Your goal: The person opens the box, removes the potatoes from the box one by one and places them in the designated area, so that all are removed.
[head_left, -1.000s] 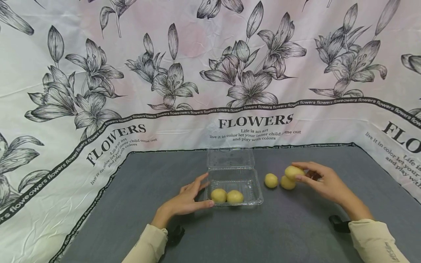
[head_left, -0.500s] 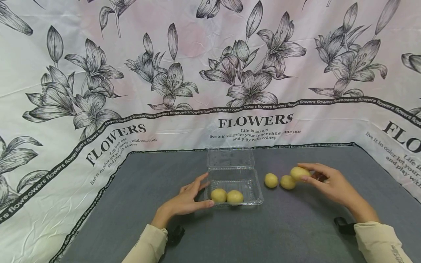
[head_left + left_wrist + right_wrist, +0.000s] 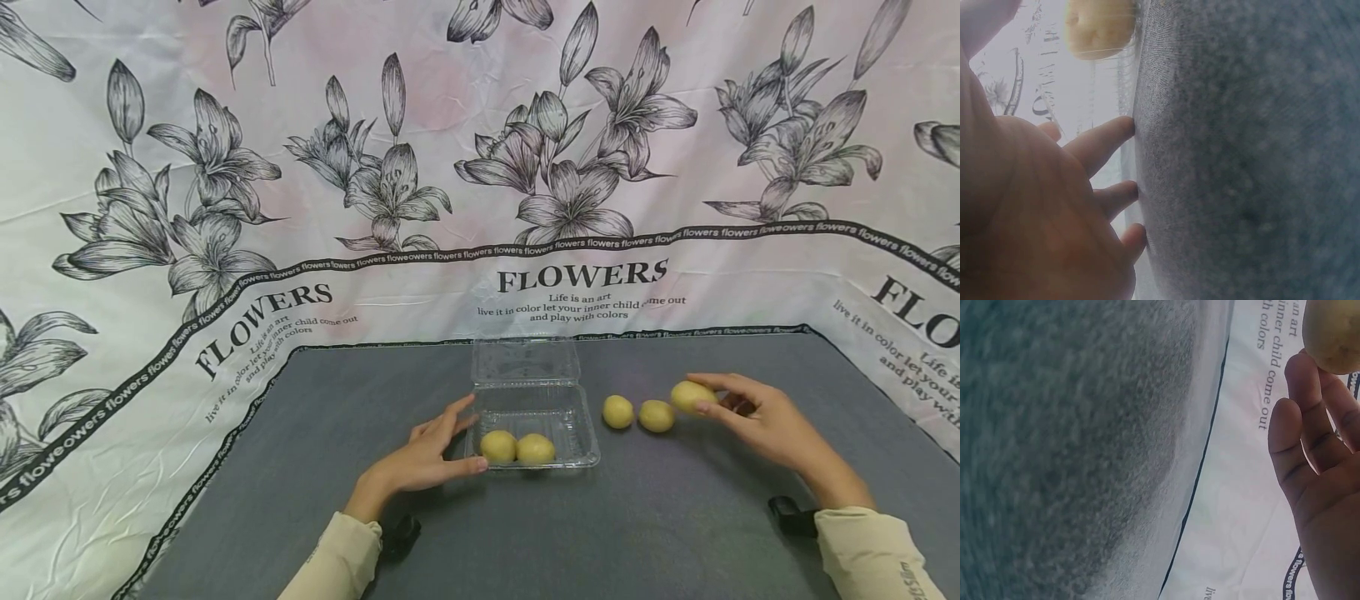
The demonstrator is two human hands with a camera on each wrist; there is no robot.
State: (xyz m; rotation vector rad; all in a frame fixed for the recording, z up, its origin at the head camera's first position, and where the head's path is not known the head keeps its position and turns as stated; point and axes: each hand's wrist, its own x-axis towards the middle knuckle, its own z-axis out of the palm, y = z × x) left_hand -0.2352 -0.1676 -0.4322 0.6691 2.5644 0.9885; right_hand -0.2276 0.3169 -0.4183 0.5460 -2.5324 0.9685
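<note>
A clear plastic clamshell box [image 3: 573,429] stands on the table with its lid [image 3: 525,362] tipped back. Inside, at its front, two small yellow potatoes [image 3: 517,448] lie side by side. My left hand [image 3: 416,458] is spread at the box's left side, thumb by the front left corner; the left wrist view shows straight fingers and one potato [image 3: 1099,28] beyond. Between thumb and fingers, my right hand [image 3: 761,421] pinches another potato [image 3: 692,397], also visible in the right wrist view above curled fingers [image 3: 1313,412]. To its left lie a nearer potato [image 3: 657,417] and a farther one [image 3: 618,412].
Grey cloth [image 3: 585,525] covers the table. A white curtain [image 3: 405,308] printed with flowers and lettering hangs along the back and both sides. Each wrist wears a black strap, the right strap [image 3: 793,518] being near the cuff.
My right hand has moved a little to the right with its potato, away from the potato it overlapped before. My left hand and the box stay as they were.
</note>
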